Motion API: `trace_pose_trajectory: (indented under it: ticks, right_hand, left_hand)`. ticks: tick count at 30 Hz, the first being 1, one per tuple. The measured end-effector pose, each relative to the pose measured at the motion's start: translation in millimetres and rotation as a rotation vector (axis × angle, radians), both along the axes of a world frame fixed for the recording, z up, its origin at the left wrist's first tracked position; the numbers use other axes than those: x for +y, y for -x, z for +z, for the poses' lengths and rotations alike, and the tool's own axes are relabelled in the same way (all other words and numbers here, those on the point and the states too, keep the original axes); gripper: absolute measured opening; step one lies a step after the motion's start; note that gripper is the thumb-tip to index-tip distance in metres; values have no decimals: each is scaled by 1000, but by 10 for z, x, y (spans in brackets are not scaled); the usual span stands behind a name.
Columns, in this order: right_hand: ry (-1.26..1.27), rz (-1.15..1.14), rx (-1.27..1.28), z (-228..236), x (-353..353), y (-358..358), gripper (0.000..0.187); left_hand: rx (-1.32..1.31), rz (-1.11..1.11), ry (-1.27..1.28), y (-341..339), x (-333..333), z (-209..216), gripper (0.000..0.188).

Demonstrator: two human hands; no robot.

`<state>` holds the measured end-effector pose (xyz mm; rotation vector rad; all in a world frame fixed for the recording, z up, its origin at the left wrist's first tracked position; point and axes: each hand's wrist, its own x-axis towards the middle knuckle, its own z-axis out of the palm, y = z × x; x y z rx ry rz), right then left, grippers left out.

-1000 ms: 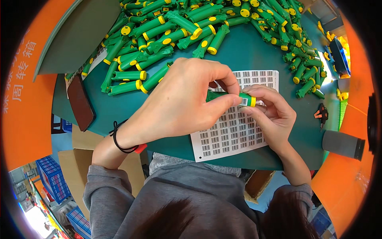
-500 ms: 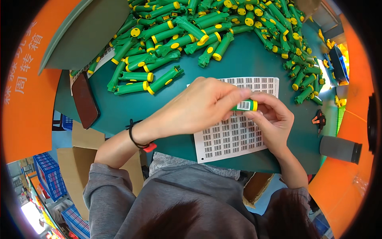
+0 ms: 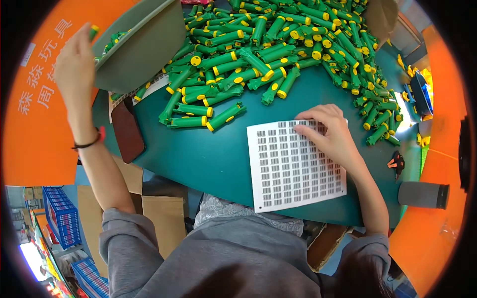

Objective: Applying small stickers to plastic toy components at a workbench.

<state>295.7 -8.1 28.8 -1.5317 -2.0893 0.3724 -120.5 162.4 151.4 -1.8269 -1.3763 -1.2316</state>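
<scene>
My left hand (image 3: 75,64) is raised at the far left, beside the rim of a grey-green bin (image 3: 144,47). Its fingers are closed round a small green tube with a yellow end (image 3: 94,33); most of the tube is hidden by the hand. On the table, my right hand (image 3: 332,133) rests at the upper part of a white sheet of barcode stickers (image 3: 298,174), thumb and forefinger bent together at its top edge. Beyond the sheet lies a big heap of green tubes with yellow ends (image 3: 258,62), several of them lying loose at its near left.
A dark red-brown flat case (image 3: 126,131) lies below the bin. At right are a small black-and-orange tool (image 3: 396,164) and a grey cylinder (image 3: 422,194) with a dark end. Open cardboard boxes (image 3: 164,218) stand below the table edge. More green tubes show inside the bin.
My left hand has swung from the sheet to the far left by the bin, carrying the labelled tube. My right hand has let go of the tube and come down onto the sticker sheet.
</scene>
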Motion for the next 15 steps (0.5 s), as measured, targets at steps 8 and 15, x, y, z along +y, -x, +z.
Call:
trace_pose_trajectory:
  ticks: [8, 15]
  right_hand:
    - [49, -61, 149, -46, -81, 45, 12]
    - [141, -79, 190, -140, -122, 70, 12]
  left_hand:
    - [64, -937, 622, -1720, -1096, -1210, 19]
    - [150, -969, 520, -1854, -1070, -1506, 10]
